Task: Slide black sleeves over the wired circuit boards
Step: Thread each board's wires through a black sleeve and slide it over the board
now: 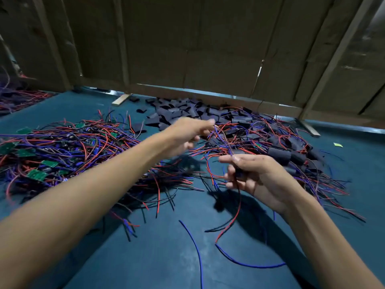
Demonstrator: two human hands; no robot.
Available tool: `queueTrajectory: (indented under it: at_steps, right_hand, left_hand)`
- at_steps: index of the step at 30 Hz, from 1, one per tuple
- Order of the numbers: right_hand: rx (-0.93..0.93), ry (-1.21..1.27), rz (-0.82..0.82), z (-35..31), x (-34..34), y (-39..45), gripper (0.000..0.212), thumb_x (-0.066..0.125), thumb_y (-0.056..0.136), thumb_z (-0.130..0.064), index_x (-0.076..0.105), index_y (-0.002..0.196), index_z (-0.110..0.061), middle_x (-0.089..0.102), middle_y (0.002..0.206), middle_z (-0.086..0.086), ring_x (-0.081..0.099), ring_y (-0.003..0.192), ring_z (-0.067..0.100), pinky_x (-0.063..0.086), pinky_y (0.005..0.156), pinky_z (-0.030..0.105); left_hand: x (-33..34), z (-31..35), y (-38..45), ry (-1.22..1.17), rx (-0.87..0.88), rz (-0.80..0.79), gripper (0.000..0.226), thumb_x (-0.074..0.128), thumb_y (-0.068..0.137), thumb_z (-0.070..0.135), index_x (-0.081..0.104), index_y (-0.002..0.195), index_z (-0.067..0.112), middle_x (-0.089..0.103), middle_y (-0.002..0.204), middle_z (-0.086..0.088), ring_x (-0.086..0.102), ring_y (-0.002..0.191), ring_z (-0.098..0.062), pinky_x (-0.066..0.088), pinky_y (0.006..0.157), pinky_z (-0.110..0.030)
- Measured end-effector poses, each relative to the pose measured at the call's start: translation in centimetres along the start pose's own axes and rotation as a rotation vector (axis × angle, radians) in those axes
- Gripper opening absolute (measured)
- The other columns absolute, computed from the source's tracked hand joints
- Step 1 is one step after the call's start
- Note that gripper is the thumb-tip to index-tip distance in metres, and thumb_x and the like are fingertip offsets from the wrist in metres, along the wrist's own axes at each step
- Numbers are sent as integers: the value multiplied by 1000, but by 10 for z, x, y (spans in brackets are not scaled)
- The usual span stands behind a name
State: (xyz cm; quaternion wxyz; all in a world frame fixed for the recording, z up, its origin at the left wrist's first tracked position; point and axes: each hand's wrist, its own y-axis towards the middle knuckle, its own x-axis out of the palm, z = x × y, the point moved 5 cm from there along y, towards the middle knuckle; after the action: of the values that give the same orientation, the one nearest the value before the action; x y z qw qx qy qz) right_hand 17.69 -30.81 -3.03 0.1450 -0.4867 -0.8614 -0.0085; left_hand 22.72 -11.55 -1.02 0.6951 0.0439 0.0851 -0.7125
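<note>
My right hand holds a black sleeve with a wired board inside; red and blue wires hang from it below and rise above. My left hand is stretched forward and blurred, pinching the upper ends of those wires between thumb and fingers. A heap of bare green circuit boards with red, blue and black wires lies at the left. Loose black sleeves are piled at the back centre. Sleeved boards with wires lie in a heap at the right.
The work surface is a blue-green mat. A cardboard wall with wooden battens closes the back. Another wire heap lies far left. A loose blue wire curves on the mat near me. A small green scrap lies right.
</note>
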Motion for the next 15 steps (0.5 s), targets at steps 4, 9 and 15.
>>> queueTrajectory:
  at_steps: [4,9,15]
  right_hand:
    - [8,33,36,5,-2,4,27,42,100,-1,66,110,7,59,69,9,70,71,22,59,57,31]
    - [-2,60,59,8,-2,8,33,36,94,-1,66,109,5,54,70,7,51,55,15,33,43,21]
    - [-131,-70,77,5,-4,8,24,64,92,-28,78,91,-9,46,65,-2,26,46,8,14,44,22]
  left_hand:
    - [-40,7,51,755,229,270,32,52,100,25,71,92,0,62,81,-8,52,72,-19,39,62,-27]
    - [-33,-19,84,1351,134,31,33,56,101,38,63,100,5,66,97,-16,59,89,-34,44,78,-39]
    - [-29,-14,91,1357,176,130,47,66,93,25,37,59,11,36,62,-7,42,71,-29,34,67,-36]
